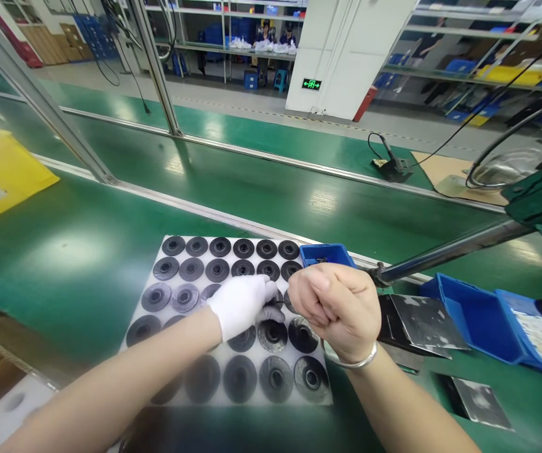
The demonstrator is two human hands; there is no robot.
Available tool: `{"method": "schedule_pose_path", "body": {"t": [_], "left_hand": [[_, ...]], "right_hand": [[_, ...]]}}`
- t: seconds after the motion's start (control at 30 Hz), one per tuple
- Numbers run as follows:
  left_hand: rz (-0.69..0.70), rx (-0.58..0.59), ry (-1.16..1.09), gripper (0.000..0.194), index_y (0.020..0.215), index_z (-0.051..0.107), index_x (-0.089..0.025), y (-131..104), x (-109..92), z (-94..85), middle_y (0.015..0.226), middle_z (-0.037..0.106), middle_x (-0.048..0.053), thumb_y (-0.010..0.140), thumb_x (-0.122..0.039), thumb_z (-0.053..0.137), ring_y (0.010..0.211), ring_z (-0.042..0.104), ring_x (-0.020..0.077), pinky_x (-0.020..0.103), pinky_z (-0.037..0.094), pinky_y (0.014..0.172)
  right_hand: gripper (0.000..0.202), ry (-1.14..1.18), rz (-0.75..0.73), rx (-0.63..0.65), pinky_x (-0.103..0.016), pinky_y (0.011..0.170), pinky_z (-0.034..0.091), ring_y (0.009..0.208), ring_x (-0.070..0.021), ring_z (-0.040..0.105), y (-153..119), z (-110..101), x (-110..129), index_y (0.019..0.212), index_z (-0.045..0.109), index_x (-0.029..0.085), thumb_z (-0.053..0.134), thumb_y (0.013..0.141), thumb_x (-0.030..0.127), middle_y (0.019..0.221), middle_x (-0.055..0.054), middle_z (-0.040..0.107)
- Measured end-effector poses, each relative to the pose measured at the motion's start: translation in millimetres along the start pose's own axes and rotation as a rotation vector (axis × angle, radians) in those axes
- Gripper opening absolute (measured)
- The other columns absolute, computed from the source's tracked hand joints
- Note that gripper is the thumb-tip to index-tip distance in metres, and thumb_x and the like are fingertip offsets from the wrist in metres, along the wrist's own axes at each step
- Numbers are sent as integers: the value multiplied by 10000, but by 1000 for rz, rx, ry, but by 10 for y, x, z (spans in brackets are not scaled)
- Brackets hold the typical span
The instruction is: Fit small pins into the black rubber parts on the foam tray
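A white foam tray [136, 314] lies on the green table, with rows of round black discs such as this corner disc [311, 379]. Over the tray's middle right, my left hand [245, 302], in a white glove with greyed fingertips, is closed on something small and dark that I cannot make out. Beside it, my bare right hand [337, 308], with a silver bracelet at the wrist, is curled into a fist over the tray's right edge. Whatever its fingers hold, if anything, is hidden. A small blue bin [327, 253] with dark parts stands just behind my right hand.
On the right are two blue bins [481, 321], dark flat plates [426, 321] and a metal arm [450, 248]. A yellow bin [11, 167] stands at the left. A metal rail [205, 217] crosses behind the tray. People sit far back by shelves.
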State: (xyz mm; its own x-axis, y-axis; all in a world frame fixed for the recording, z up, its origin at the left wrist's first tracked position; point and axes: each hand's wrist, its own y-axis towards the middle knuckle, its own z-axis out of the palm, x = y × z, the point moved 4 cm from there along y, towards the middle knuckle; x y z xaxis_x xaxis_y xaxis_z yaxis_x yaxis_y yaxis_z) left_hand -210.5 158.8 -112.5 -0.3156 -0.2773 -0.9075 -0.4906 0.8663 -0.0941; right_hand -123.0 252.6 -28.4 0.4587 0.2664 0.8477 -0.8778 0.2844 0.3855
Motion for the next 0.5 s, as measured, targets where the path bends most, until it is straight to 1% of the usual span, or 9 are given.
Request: {"method": "schedule_pose_path", "body": {"t": [0.07, 0.1, 0.13, 0.17, 0.23, 0.33, 0.4, 0.5], "left_hand": [[31, -59, 194, 283, 665, 584, -189, 16, -1, -135, 704, 533, 13, 677, -424, 742, 721, 505, 196, 275, 353, 652], [24, -94, 238, 294, 684, 595, -188, 24, 6, -208, 707, 548, 12, 702, -456, 713, 710, 506, 191, 278, 359, 651], [1, -130, 221, 308, 702, 603, -185, 30, 19, -278, 711, 563, 11, 720, -480, 690, 705, 511, 184, 277, 367, 651], [-32, -162, 157, 322, 719, 608, -181, 34, 34, -338, 715, 572, 8, 736, -497, 667, 695, 513, 174, 271, 376, 645], [-112, -196, -65, 339, 754, 603, -168, 36, 70, -404, 696, 560, -1, 771, -506, 625, 624, 490, 133, 245, 377, 586], [-201, -160, -419, 337, 812, 585, -145, 38, 116, -373, 664, 500, -19, 781, -478, 624, 490, 380, 65, 200, 284, 458], [-223, -141, -577, 337, 855, 592, -126, 44, 143, -335, 678, 482, -19, 760, -442, 662, 468, 345, 39, 186, 230, 431], [-233, -127, -693, 356, 943, 618, -108, 50, 204, -310, 704, 480, -12, 747, -395, 691, 483, 347, 25, 172, 209, 432]], "right_hand": [[453, -7, -16, -32, -232, 378, 230, 373, -81, 310, 23, -52, -46, 486, 351, 182, 540, 898, 191, 412, 43, 323], [456, -7, -10, -46, -229, 374, 222, 368, -79, 306, 37, -85, -97, 486, 351, 182, 542, 900, 198, 410, 45, 320], [458, -7, 7, -55, -224, 368, 213, 362, -78, 303, 49, -117, -166, 486, 353, 182, 544, 901, 208, 409, 48, 316], [460, -10, 33, -58, -221, 363, 207, 357, -76, 304, 58, -148, -249, 485, 356, 182, 549, 901, 217, 408, 50, 313], [459, -25, 88, -51, -216, 357, 202, 352, -75, 312, 60, -198, -431, 486, 366, 180, 559, 900, 234, 409, 53, 317], [462, -61, 142, -25, -211, 355, 207, 354, -69, 319, 42, -241, -640, 489, 371, 177, 567, 900, 260, 409, 56, 325], [463, -71, 160, -7, -207, 356, 213, 357, -65, 318, 33, -248, -702, 495, 369, 175, 561, 905, 271, 413, 59, 324], [466, -70, 173, 18, -205, 363, 216, 363, -61, 317, 35, -236, -721, 501, 356, 175, 553, 912, 271, 417, 61, 322]]}}
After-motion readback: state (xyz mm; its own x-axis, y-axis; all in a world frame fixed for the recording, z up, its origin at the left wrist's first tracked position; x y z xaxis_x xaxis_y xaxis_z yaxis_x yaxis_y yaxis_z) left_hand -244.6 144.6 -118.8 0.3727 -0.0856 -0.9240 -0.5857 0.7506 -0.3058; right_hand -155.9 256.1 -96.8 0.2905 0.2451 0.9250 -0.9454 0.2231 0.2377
